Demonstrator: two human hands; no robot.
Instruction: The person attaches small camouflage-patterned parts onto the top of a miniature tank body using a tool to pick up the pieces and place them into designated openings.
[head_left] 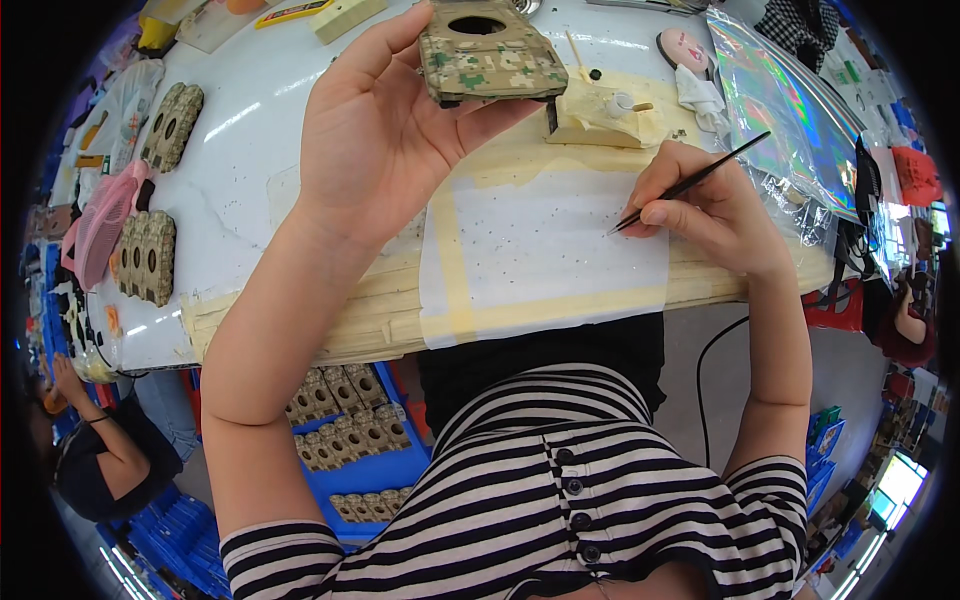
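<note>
My left hand (375, 130) is raised over the table, its fingers closed round a camouflage-painted toy tank hull (495, 62) with a round hole in its top. The hull is tilted, and some of my fingers are hidden behind it. Lower on the right, my right hand (700, 205) pinches a pair of slim black tweezers (700, 178). Their fine tip points down to the left, close above a white sheet (540, 240). Tiny dark specks are scattered over that sheet; whether the tip grips one is too small to tell.
Beyond the sheet stands a tape-covered block (600, 115) with a small white cup (619, 104). More camouflage hulls (147, 258) lie at the left beside a pink mesh item (105, 225). Shiny film (790, 100) covers the right side. A blue crate (365, 475) of hulls sits below.
</note>
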